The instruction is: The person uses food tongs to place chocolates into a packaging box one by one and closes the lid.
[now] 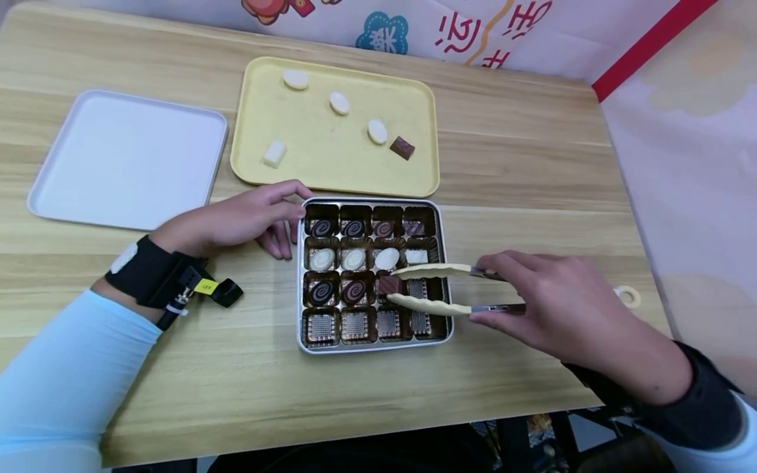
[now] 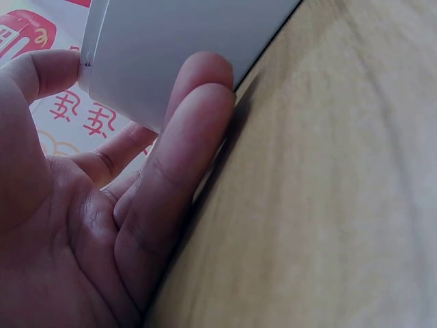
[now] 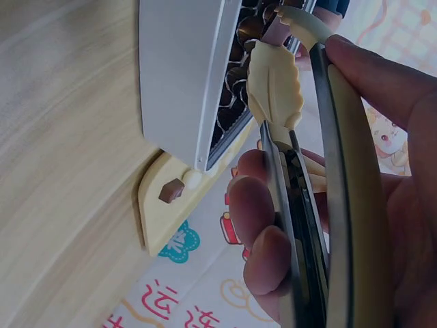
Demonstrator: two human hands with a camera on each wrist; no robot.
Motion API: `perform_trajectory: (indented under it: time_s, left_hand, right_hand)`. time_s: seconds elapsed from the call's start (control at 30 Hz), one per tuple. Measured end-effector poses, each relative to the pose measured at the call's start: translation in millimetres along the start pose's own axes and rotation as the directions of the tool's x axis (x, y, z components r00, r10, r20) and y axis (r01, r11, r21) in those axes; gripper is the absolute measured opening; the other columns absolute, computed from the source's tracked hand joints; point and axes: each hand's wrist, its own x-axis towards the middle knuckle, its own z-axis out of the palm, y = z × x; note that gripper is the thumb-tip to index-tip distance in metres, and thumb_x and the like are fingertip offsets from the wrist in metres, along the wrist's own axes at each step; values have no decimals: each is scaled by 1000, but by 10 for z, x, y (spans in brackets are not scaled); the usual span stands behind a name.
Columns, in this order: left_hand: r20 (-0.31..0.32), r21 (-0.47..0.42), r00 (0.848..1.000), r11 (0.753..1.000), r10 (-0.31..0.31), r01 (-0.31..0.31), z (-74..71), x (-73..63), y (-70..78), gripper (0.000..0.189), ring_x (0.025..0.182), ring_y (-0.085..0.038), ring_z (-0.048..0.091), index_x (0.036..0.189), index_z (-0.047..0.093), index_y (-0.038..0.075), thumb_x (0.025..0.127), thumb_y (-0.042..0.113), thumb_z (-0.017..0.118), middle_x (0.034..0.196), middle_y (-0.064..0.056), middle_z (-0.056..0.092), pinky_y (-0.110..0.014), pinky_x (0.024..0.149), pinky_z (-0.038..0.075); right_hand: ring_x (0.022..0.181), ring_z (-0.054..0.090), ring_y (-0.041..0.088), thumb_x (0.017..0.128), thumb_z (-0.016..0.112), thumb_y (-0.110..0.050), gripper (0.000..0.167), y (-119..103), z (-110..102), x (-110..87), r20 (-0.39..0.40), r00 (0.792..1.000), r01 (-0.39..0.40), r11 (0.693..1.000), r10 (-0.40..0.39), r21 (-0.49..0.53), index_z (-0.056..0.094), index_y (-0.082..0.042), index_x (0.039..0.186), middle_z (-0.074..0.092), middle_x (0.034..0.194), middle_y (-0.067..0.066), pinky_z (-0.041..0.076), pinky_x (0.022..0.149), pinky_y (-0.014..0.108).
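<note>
A silver tin (image 1: 374, 351) stands on the table, its brown-gold insert divided into compartments. Dark and brown chocolates lie in the back row, white ones in the second. Two spiral chocolates (image 1: 353, 292) sit at the left of the third row. My right hand (image 1: 550, 305) holds tongs (image 1: 434, 307) with cream tips. Between the tips is a square brown chocolate (image 1: 388, 285), at the third compartment of that row; whether it touches the floor I cannot tell. My left hand (image 1: 254, 217) touches the tin's back left side, fingers (image 2: 181, 140) fairly straight along the outer wall.
Behind the tin lies a yellow tray (image 1: 331, 157) with three white oval chocolates, a white block (image 1: 275, 154) and a brown chocolate (image 1: 403, 148). A white tray (image 1: 130, 161) is at the left. A small cream ring (image 1: 628, 297) lies beyond my right hand.
</note>
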Motion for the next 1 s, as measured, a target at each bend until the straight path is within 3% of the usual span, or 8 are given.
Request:
perform_trajectory:
  time_s: [0.6, 0.83, 1.0]
  left_hand:
    - [-8, -4, 1000, 1000, 1, -1, -6, -9, -20, 33, 79, -34, 71, 138, 40, 16, 108, 28, 42, 98, -20, 65, -45, 71, 64]
    - [-2, -3, 1000, 1000, 8, -8, -2, 3, -11, 33, 79, -34, 71, 138, 40, 16, 108, 30, 42, 99, -20, 64, -45, 71, 64]
    - [3, -10, 1000, 1000, 0, 0, -1, 3, -10, 33, 79, -34, 71, 138, 40, 16, 108, 29, 42, 99, -20, 64, -45, 72, 63]
  right_hand:
    - [56, 55, 2, 71, 88, -46, 57, 31, 44, -29, -10, 1000, -12, 1000, 12, 13, 68, -14, 113, 76, 96, 3, 42, 46, 20]
    - [56, 62, 1, 73, 87, -46, 54, 27, 17, -31, -4, 999, -31, 999, 31, 11, 68, -14, 113, 76, 95, 4, 44, 46, 20]
    - [54, 56, 2, 77, 82, -51, 53, 31, 7, 0, -47, 999, -9, 1000, 10, 12, 68, -13, 112, 76, 93, 3, 39, 44, 18]
